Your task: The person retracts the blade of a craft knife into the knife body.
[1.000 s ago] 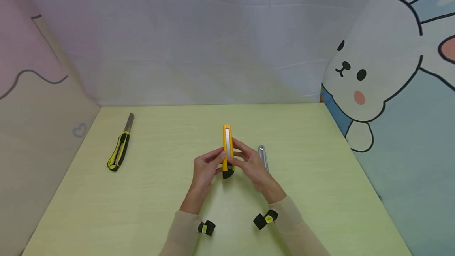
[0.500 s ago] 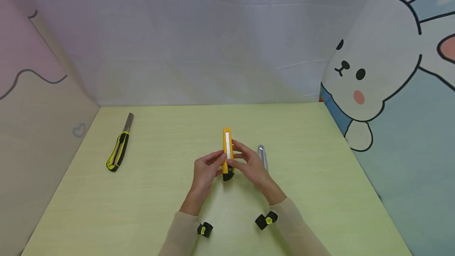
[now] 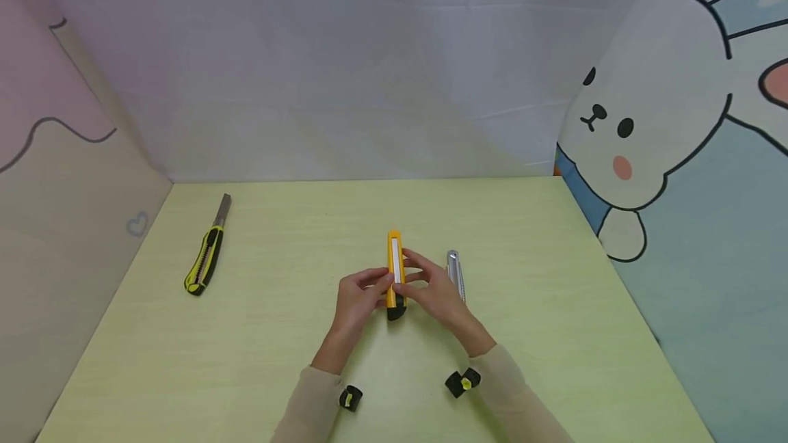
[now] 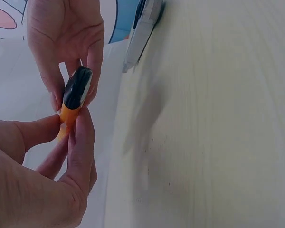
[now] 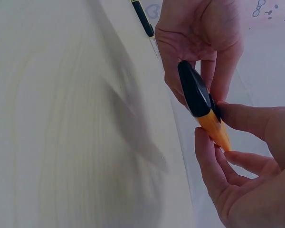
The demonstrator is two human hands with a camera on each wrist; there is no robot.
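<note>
A yellow utility knife (image 3: 394,251) with a black end and a pale metal strip down its face is held off the table, its black end toward the person. My left hand (image 3: 358,298) pinches its left side between thumb and fingers. From the other side my right hand (image 3: 438,298) grips it, the thumb on its face near the black part. Both wrist views show the black end cap (image 4: 79,88) up close, and the knife's shadow lies on the table. No blade sticks out in view; the fingers hide part of the yellow body.
At the left of the pale table (image 3: 295,238) lies a green-and-black utility knife (image 3: 206,255) with its blade out. A silver utility knife (image 3: 454,271) lies just beyond the right hand, partly hidden by it. Printed cloth walls (image 3: 369,87) border the table's back and sides.
Both hands have come slightly toward the person and lower in the head view, carrying the yellow utility knife along. Their hold looks the same; the other two knives stay put.
</note>
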